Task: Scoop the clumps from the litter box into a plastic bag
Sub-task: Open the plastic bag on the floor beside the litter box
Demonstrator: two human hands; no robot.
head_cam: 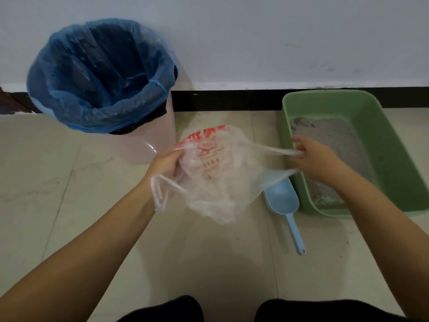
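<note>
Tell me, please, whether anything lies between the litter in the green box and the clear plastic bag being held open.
Nothing visible does. The clear plastic bag with red print hangs between the left hand and right hand, just beside the green plastic litter box. The light blue plastic scoop lies on the floor, below that path.

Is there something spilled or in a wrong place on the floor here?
Dark specks and grit lie on the floor between the bin and the litter box. Nothing else stands out.
</note>
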